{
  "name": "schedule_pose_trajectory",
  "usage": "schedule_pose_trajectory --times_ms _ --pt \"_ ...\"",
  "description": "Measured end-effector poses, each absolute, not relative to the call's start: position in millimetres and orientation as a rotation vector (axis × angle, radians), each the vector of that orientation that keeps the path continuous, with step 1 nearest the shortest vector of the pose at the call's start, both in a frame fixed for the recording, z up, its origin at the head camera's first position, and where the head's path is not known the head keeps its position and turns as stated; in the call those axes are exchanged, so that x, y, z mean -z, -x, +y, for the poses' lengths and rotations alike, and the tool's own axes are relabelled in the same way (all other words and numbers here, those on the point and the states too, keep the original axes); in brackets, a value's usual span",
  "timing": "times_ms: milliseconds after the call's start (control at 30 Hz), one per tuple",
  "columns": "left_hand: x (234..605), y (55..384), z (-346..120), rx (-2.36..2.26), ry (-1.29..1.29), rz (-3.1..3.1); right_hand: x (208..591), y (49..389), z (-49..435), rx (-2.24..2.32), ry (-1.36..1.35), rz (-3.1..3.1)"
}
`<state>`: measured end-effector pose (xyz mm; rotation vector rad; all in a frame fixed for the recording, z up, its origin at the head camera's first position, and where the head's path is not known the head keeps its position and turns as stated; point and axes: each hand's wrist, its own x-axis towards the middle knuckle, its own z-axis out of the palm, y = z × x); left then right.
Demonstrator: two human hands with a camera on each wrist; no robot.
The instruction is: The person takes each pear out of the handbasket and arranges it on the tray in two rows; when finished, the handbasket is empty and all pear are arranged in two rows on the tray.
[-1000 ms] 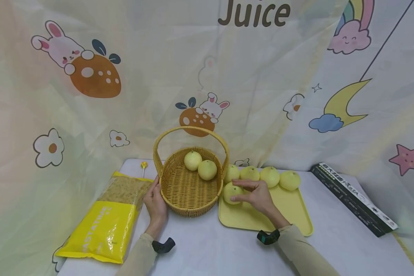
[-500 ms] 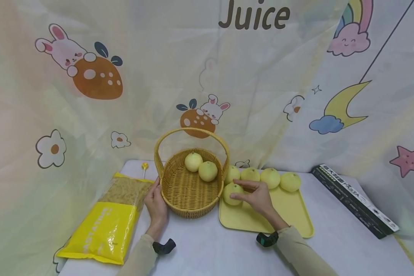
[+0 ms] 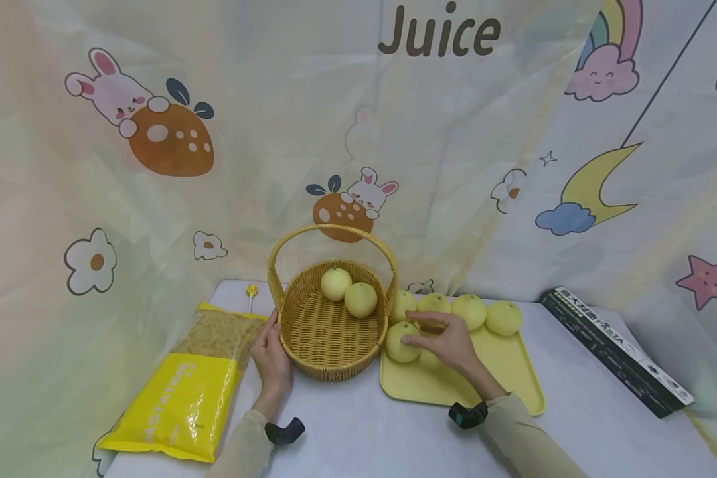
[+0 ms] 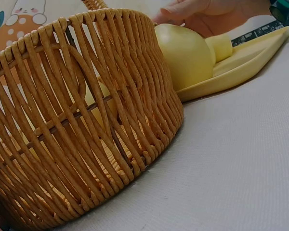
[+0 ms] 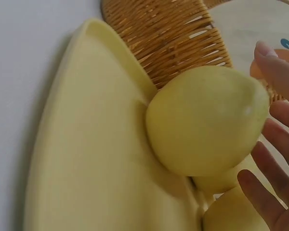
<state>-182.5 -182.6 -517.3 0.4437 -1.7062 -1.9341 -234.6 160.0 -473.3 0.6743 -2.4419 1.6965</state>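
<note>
A wicker basket [image 3: 331, 338] with a tall hoop handle stands mid-table, holding two pale yellow-green round fruits [image 3: 361, 300]. My left hand [image 3: 271, 358] rests along the basket's left outer side, its fingers partly hidden by the wall. Over the yellow tray [image 3: 502, 368], my right hand [image 3: 454, 345] hovers at a front-left fruit [image 3: 401, 344]. In the right wrist view its fingers spread beside this fruit [image 5: 207, 120], which sits on the tray close to the basket. Several more fruits [image 3: 469, 312] line the tray's back edge.
A yellow pasta bag [image 3: 179, 392] lies left of the basket, with a small yellow-topped stick [image 3: 251, 292] behind it. At the far right a long black box [image 3: 615, 352] lies diagonally. A printed curtain [image 3: 442, 166] hangs behind the table.
My right hand has eased slightly up off the front-left fruit, which stays on the tray. My left hand keeps its place at the basket. The head view has tilted a little upward.
</note>
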Motion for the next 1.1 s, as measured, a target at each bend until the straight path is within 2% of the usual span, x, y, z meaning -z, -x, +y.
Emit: schedule_pose_trajectory --times_ms 400,667,1000,1100 --pt "518.0 182.7 -181.3 1.937 -0.441 -1.705 433.8 234.0 150.7 -1.772 -0.763 -2.304" --pt "518.1 183.0 -181.6 1.927 -0.465 -1.716 404.4 225.0 120.6 -1.800 -0.891 -2.310" --pt "519.3 182.1 -182.8 1.907 -0.455 -1.740 402.4 224.2 67.6 -1.862 -1.086 -2.350" --pt "519.6 182.9 -183.3 1.890 -0.440 -1.751 404.4 228.4 54.9 -1.826 -1.065 -2.397"
